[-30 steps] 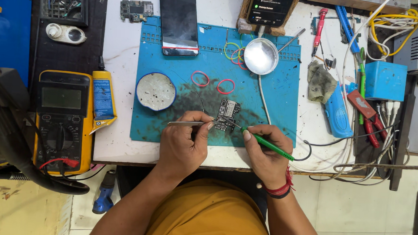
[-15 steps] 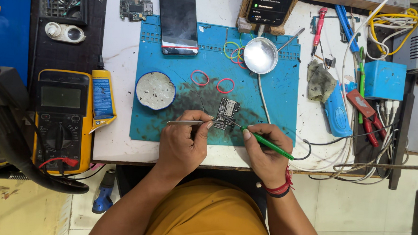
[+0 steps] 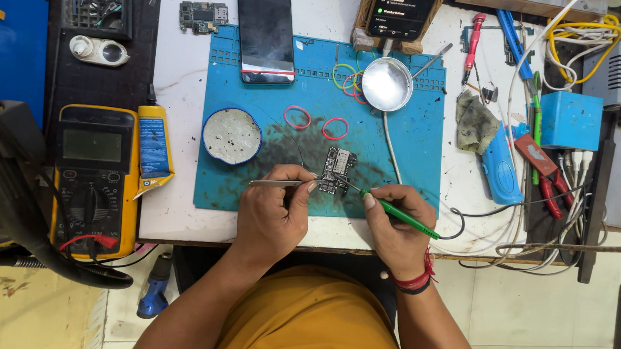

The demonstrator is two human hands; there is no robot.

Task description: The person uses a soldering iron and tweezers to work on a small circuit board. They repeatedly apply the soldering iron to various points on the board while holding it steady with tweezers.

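Head view: circuit board (image 3: 338, 170) just beyond both hands' fingers (image 3: 311, 185).

The blue mat (image 3: 253, 193) on the bench looks like matt rubber, sooted dark around the small circuit board (image 3: 338, 170). The left hand (image 3: 274, 215) holds bare shiny metal tweezers (image 3: 276, 183), and the right hand (image 3: 396, 232) a glossy green plastic-handled tool (image 3: 400, 214). Near the mat's far edge, a polished metal dish (image 3: 387, 84) gleams, while a rough grey cloth (image 3: 475, 123) lies crumpled beside its right edge.
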